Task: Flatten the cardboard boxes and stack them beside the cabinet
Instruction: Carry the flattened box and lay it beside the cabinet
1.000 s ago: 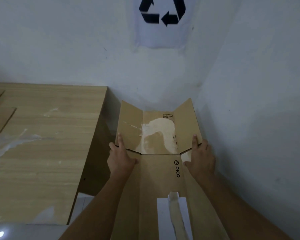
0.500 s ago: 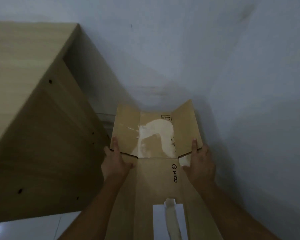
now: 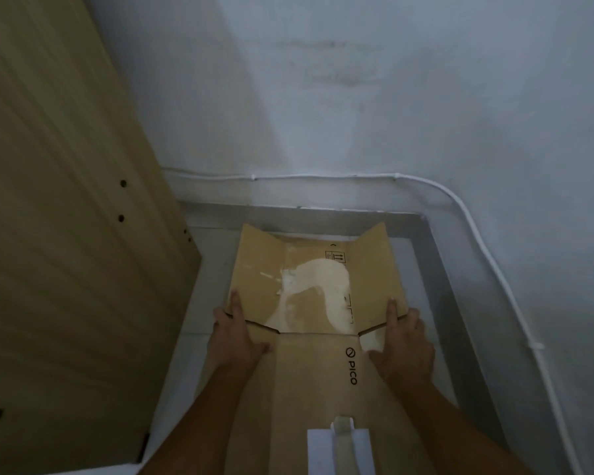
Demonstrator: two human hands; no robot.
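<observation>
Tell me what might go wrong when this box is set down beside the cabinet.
The box has side flaps angled upward; they may catch the wall and keep it from lying flat. The left hand grips the edge nearest the cabinet and could get squeezed in that narrow gap. The white cable along the wall might be snagged.

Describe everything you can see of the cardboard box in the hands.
The cardboard box is brown, flattened, printed PICO, with a pale torn patch on its far part and a white label with tape near the person. Two side flaps bend upward. The left hand and right hand grip its side edges, over the floor beside the cabinet.
</observation>
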